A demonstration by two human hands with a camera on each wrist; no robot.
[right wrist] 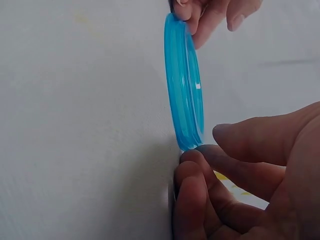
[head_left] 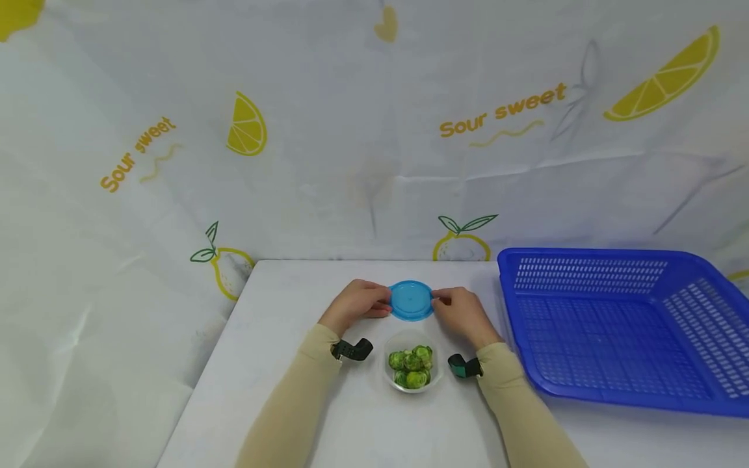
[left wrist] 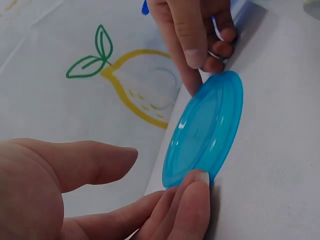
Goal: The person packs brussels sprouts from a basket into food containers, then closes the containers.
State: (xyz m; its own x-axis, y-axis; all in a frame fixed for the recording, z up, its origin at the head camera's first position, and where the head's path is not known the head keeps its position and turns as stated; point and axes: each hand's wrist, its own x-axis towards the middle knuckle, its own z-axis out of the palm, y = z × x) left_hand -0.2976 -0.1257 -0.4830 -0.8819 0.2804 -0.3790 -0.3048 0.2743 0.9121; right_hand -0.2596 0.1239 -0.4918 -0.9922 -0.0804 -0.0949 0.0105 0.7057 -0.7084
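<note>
A round blue plastic lid (head_left: 411, 300) lies between the two hands, close to the table surface. My left hand (head_left: 359, 304) touches its left edge with the fingertips; in the left wrist view the left thumb (left wrist: 107, 159) stands off the lid. At the opposite edge, fingers of my right hand (head_left: 465, 315) touch the rim, and the right wrist view shows that thumb (right wrist: 250, 137) raised apart from it. Nearer to me, between the forearms, a clear round bowl (head_left: 387, 374) holds several green Brussels sprouts (head_left: 414, 361). The bowl has no lid on it.
A large blue plastic basket (head_left: 608, 344) stands on the right side of the white table (head_left: 281, 312), beside the right forearm. Behind the table hangs a white sheet (head_left: 328, 162) printed with lemons and lettering. Each wrist wears a black strap (head_left: 351, 350).
</note>
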